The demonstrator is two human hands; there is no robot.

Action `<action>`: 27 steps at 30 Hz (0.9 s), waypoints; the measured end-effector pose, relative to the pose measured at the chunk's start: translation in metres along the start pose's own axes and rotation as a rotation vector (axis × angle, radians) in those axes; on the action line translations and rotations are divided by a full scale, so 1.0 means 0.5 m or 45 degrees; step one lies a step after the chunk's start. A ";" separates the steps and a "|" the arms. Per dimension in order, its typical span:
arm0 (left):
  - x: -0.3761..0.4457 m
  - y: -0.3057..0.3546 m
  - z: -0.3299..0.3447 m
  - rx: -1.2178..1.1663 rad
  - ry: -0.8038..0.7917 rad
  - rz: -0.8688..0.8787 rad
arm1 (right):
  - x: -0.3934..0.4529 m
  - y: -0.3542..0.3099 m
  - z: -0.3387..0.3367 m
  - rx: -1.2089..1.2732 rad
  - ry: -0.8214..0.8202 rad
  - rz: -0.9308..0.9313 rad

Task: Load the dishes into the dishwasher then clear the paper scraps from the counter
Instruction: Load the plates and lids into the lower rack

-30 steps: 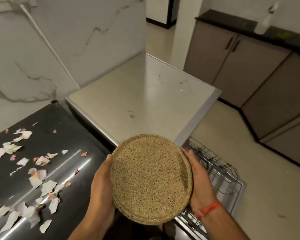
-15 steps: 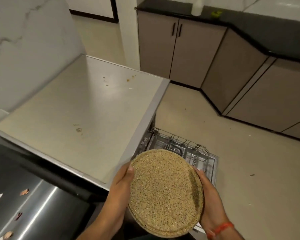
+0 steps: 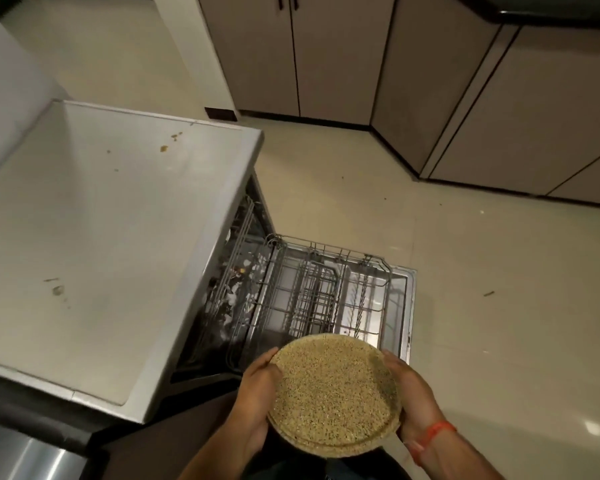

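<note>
In the head view, your left hand (image 3: pixel 257 393) and your right hand (image 3: pixel 411 398) hold a round speckled tan plate (image 3: pixel 335 393) between them, low in the picture and tilted so that its upper face turns toward you. Your left hand grasps the plate's left rim, the thumb lying over the edge onto the face and the other fingers hidden behind it. Your right hand cups the right rim with its fingers curled round the edge; an orange band (image 3: pixel 437 429) sits on that wrist. A second rim line shows along the plate's lower edge, so you may be holding a stack, though the view does not settle this. The plate is above the near edge of the lower rack (image 3: pixel 326 292), a grey wire basket pulled out over the lowered door (image 3: pixel 407 306) of the dishwasher (image 3: pixel 243 258). Whether the plate touches the rack you cannot tell. The rack's tines stand upright in rows; a few pale items lie in its left part, too small to make out. The light grey worktop (image 3: pixel 101 237) lies to the left, over the dishwasher, with small brown specks near its far right corner and near its left edge. Taupe cabinets (image 3: pixel 326 53) line the far side of the cream floor (image 3: pixel 499 271).
</note>
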State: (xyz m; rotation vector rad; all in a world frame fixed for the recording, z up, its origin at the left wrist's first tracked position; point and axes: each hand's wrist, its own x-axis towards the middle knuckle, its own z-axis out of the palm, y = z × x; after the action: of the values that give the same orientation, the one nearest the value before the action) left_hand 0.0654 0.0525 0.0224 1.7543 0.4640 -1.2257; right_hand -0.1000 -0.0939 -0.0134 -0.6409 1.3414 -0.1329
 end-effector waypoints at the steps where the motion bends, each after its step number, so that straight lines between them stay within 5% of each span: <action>1: 0.008 -0.001 0.008 -0.005 0.014 -0.028 | 0.010 0.004 -0.004 -0.006 0.011 0.020; 11: 0.208 -0.058 0.029 0.306 0.071 -0.101 | 0.149 0.054 -0.015 -0.076 0.130 0.133; 27: 0.517 -0.172 0.015 0.994 -0.176 -0.108 | 0.336 0.234 -0.027 -0.211 0.288 0.497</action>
State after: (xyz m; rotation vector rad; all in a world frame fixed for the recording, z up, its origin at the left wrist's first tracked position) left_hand 0.1114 0.0412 -0.2461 2.2753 -0.0491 -1.7212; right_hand -0.1020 -0.0768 -0.2177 -0.5002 1.6843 0.2300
